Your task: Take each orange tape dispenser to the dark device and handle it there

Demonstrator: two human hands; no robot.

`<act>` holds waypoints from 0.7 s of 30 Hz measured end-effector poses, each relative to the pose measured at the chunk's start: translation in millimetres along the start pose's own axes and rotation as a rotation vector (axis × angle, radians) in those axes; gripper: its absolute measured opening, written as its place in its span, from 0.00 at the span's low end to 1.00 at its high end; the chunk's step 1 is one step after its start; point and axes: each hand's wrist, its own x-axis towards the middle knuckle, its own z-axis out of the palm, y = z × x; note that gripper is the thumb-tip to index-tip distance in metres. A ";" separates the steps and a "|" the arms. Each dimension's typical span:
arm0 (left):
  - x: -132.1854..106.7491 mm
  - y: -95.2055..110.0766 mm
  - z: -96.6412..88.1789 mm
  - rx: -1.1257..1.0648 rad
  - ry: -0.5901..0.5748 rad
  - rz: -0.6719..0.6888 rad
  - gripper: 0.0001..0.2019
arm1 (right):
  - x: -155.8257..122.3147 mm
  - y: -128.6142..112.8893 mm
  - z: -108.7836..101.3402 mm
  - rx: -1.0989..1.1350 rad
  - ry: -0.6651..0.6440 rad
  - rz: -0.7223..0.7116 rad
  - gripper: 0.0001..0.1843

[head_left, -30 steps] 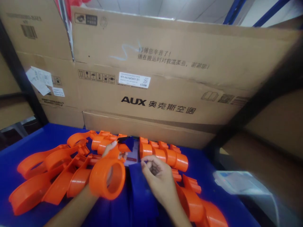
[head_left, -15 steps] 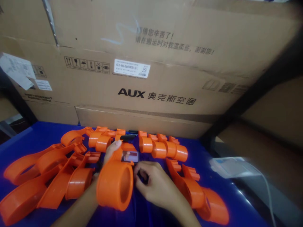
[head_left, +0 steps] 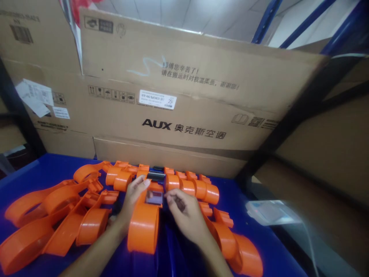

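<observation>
- Hands of the person meet over one orange plastic part [head_left: 144, 227] in the middle of the blue tabletop [head_left: 43, 169].
- The left hand [head_left: 131, 204] holds this part at its left side; its fingers [head_left: 142, 184] are curled around the upper end, closed on it.
- The part is a round tube with a flat end, and the tube opening points toward the camera.
- A small grey piece [head_left: 153, 197] sits at the flat end of the part, between the two hands.
- The right hand [head_left: 187, 217] is just beside this piece; its fingers [head_left: 170, 196] are bent together and touch its right edge. It is not possible to tell if they pinch something.
- More orange parts [head_left: 57, 215] lie in a pile to the left, and others [head_left: 230, 242] lie to the right.
- A row of orange tubes [head_left: 190, 186] lies behind the hands.
- A small black clip [head_left: 156, 176] rests near this row.
- Large cardboard boxes [head_left: 184, 107] stand behind the tabletop.
- A clear plastic bag [head_left: 268, 211] lies at the right, well apart from the hands.
</observation>
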 end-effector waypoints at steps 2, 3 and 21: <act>-1.4 1.1 1.1 0.029 -0.010 0.024 0.16 | 1.8 3.3 -1.1 0.036 0.130 0.010 0.12; -2.5 1.8 2.0 0.041 -0.014 0.029 0.16 | 2.2 4.2 -1.0 0.041 0.179 0.001 0.16; -23.6 3.7 21.9 0.047 -0.095 0.060 0.17 | -9.8 10.9 23.8 -0.247 0.463 -0.220 0.21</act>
